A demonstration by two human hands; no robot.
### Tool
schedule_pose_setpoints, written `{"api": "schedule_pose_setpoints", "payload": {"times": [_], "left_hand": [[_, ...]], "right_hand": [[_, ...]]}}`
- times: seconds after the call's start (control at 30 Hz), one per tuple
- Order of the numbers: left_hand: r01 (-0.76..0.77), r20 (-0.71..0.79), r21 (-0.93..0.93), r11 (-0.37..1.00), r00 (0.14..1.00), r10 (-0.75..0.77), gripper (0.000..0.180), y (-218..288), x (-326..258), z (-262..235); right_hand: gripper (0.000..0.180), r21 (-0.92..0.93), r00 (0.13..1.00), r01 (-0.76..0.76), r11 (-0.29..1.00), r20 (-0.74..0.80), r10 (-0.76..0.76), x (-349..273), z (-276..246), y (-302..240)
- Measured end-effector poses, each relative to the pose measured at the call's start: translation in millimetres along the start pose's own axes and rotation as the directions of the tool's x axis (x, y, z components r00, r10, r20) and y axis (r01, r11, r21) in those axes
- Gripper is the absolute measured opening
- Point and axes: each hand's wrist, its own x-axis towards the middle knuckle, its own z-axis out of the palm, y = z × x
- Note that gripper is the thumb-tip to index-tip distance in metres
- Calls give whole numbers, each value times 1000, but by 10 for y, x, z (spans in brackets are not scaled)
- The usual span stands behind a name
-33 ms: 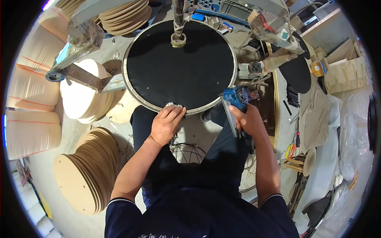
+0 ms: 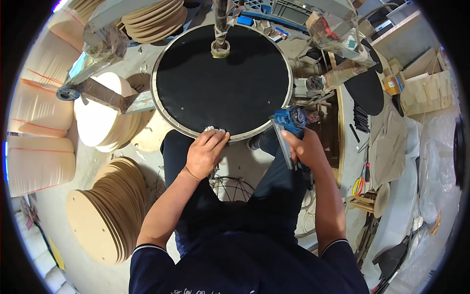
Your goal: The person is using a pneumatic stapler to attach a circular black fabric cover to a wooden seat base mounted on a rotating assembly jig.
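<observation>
A large round black disc (image 2: 223,81) with a metal rim lies flat in front of me. My left hand (image 2: 205,153) rests on its near rim, fingers curled over a small pale bit of material (image 2: 214,130) at the edge. My right hand (image 2: 307,148) grips a blue power tool (image 2: 290,120), whose head sits against the lower right of the rim. A vertical post with a taped collar (image 2: 220,48) presses on the far part of the disc.
Stacks of round wooden discs stand at lower left (image 2: 105,210), at left (image 2: 105,117) and at the top (image 2: 154,17). Pale rolls (image 2: 39,115) line the left side. Black round pieces (image 2: 364,90) and hand tools (image 2: 361,182) lie at right. A wire frame (image 2: 232,188) sits between my legs.
</observation>
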Motion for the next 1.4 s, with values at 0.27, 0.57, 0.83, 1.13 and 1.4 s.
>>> {"api": "schedule_pose_setpoints", "payload": {"times": [0.27,0.57,0.83,1.13,1.4], "left_hand": [[12,0,-3,1000,1000,-12,51,1,-19,1],[24,-36,-27,999,999,-25,48,43,14,18],[23,-82,-2,1000,996,-23,44,121,77,52],[34,-82,3,999,996,-34,45,215,103,285],[-8,-65,-108,994,998,1,43,330,199,404]], "right_hand": [[41,-81,998,55,995,0,-55,-68,76,-21],[44,-70,996,53,996,70,-49,-144,306,-25],[37,58,997,29,998,73,-34,-263,477,-107],[35,-9,994,94,996,62,-94,-299,546,-146],[36,20,997,53,998,60,-54,-323,565,-135]]}}
